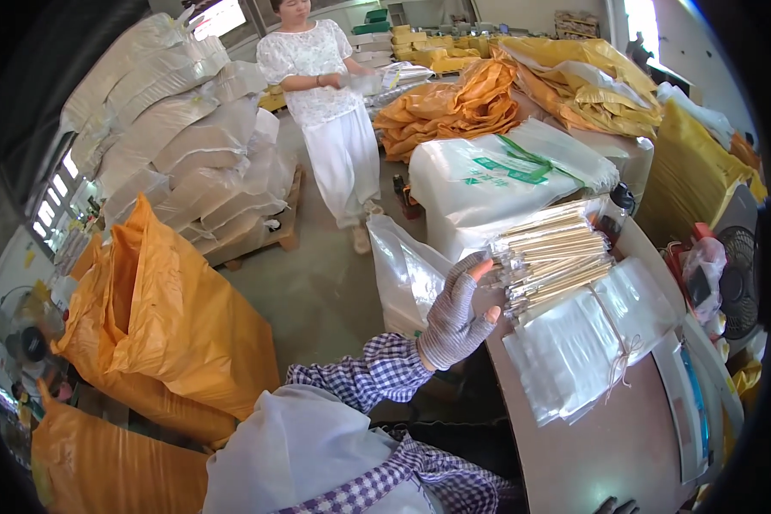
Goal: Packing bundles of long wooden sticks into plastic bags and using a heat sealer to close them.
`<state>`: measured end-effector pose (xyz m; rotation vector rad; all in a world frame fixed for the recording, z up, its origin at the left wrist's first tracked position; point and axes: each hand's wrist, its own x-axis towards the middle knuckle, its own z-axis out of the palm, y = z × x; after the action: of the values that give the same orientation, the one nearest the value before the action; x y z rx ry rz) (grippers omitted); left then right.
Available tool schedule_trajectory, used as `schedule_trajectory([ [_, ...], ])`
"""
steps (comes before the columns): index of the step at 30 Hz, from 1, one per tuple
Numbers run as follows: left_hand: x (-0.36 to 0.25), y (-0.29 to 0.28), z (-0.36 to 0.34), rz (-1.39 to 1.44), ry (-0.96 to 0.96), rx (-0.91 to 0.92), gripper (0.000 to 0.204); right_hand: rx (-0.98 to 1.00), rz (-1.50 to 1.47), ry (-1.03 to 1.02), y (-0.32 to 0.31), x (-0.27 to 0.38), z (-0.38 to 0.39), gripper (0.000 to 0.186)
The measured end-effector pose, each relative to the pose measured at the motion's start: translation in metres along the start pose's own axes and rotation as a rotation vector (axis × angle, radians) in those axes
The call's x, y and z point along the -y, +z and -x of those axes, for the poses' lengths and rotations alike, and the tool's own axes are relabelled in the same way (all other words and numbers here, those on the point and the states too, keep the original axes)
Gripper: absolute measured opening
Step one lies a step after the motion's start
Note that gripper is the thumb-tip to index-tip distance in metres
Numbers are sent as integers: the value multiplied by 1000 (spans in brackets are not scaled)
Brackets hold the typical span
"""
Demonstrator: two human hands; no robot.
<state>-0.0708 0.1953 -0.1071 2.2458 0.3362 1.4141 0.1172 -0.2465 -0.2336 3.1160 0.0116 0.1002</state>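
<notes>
My left hand point(456, 315), in a striped fingerless glove with a checked sleeve, is raised with fingers extended and thumb apart, holding nothing visible, just left of a pile of thin wooden sticks in clear wrappers point(555, 253). Below the sticks lies a bundle of clear plastic bags point(581, 341) tied with string. At the bottom edge, dark fingertips of my right hand point(615, 505) rest apart on the brown tabletop point(574, 463); the rest of that hand is out of frame.
A person in white point(317, 103) stands beyond, holding something clear. Large orange sacks point(167, 317) stand left, wrapped stacks point(163, 146) on a pallet behind. A white package point(480, 188), orange sheeting point(450, 107) and a black fan point(735, 278) surround the table.
</notes>
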Motion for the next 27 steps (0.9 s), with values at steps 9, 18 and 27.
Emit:
schedule_trajectory([
  [9, 13, -2, 5, -30, 6, -32, 51, 27, -62, 23, -2, 3, 1, 69],
  [18, 20, -6, 11, 9, -57, -32, 52, -4, -33, 17, 5, 3, -4, 68],
  [27, 20, -5, 17, 0, -82, -13, 53, -13, -52, 15, 14, -5, -6, 67],
])
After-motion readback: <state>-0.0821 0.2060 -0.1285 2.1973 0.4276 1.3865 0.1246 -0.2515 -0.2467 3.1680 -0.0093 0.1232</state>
